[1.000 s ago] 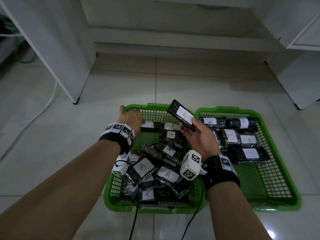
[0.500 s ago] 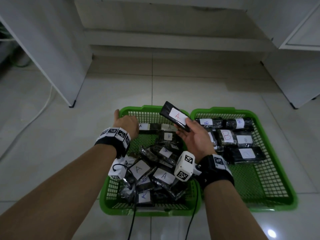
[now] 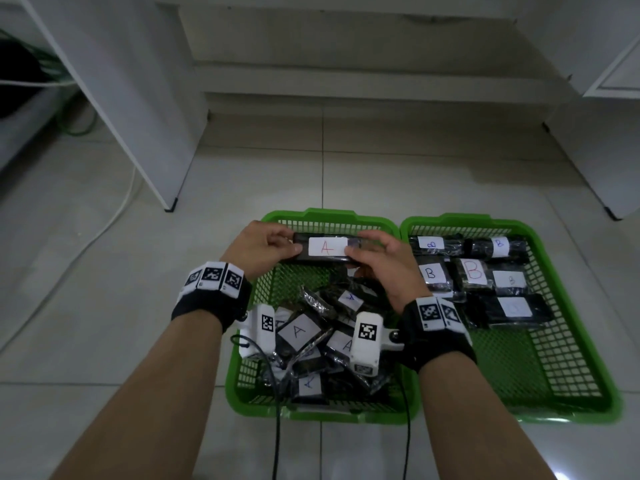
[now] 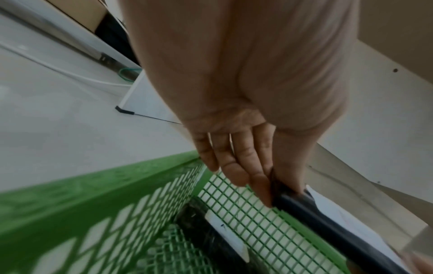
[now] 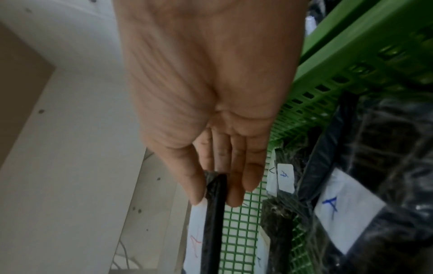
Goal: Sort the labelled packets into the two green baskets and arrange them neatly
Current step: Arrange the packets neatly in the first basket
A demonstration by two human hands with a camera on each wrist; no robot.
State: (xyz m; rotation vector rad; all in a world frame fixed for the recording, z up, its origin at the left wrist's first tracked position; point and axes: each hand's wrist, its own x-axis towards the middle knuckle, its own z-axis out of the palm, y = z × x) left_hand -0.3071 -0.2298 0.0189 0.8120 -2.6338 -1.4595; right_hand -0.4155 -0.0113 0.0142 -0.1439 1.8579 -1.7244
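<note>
Packets marked A fill the left basket (image 3: 242, 386) in a loose heap toward its near end, while the B packets (image 3: 474, 271) lie in rows at the far end of the right basket (image 3: 571, 375); both baskets sit side by side on the tiled floor. You hold one long black packet (image 3: 325, 249), its white label with a red A facing up, over the far end of the left basket. Your left hand (image 3: 259, 247) pinches its left end and your right hand (image 3: 381, 258) pinches its right end, thumb above and fingers below at each end, as both wrist views show.

What the placing turns on is the packet's long axis. It runs left to right, parallel to the basket's far wall and just on the near side of it, so the packet lies between your two hands and neither is nearer than the other. At least one A packet (image 4: 222, 235) already lies on the mesh at the foot of that wall, beneath the held one. Judging from this, you only need to lower it straight down, both ends level, to set it alongside. If one end dips first, it may catch the mesh and skew.
</note>
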